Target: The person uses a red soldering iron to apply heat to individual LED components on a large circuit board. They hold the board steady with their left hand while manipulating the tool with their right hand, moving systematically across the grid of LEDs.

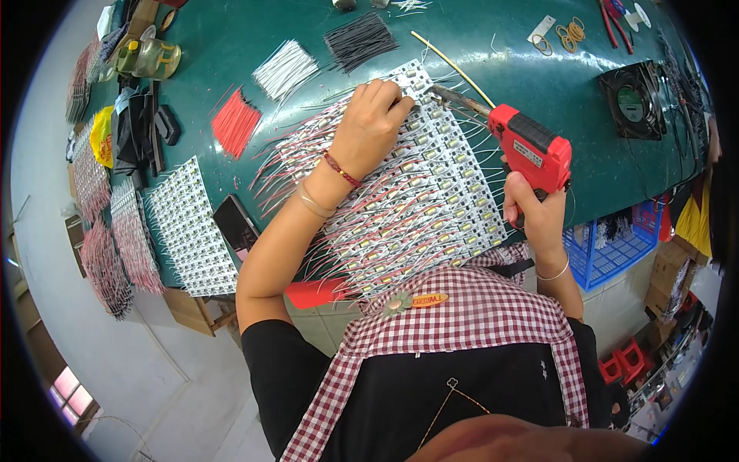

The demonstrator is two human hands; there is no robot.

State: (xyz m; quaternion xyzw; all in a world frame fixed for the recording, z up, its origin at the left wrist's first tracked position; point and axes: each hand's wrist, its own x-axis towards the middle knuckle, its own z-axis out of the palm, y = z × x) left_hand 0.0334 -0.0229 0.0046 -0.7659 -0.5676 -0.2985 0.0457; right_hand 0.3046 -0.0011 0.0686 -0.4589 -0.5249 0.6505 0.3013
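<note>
A red and black soldering gun (531, 146) is gripped by its handle in my right hand (539, 208). Its metal tip reaches left to the upper edge of a white circuit board panel (481, 202), which carries rows of small components and many red, white and black wires. My left hand (369, 123) rests over the top of this panel with its fingers bent and pinched close to the tip. What lies between those fingertips is hidden. A thin yellow rod (450, 65) slants down toward the gun's front.
Red wires (235, 123), white wires (285, 71) and black wires (359, 40) lie in bundles on the green table (208, 73). Another board panel (192, 227) and a phone (235, 223) lie left. A fan (633, 102) stands right, above a blue crate (616, 246).
</note>
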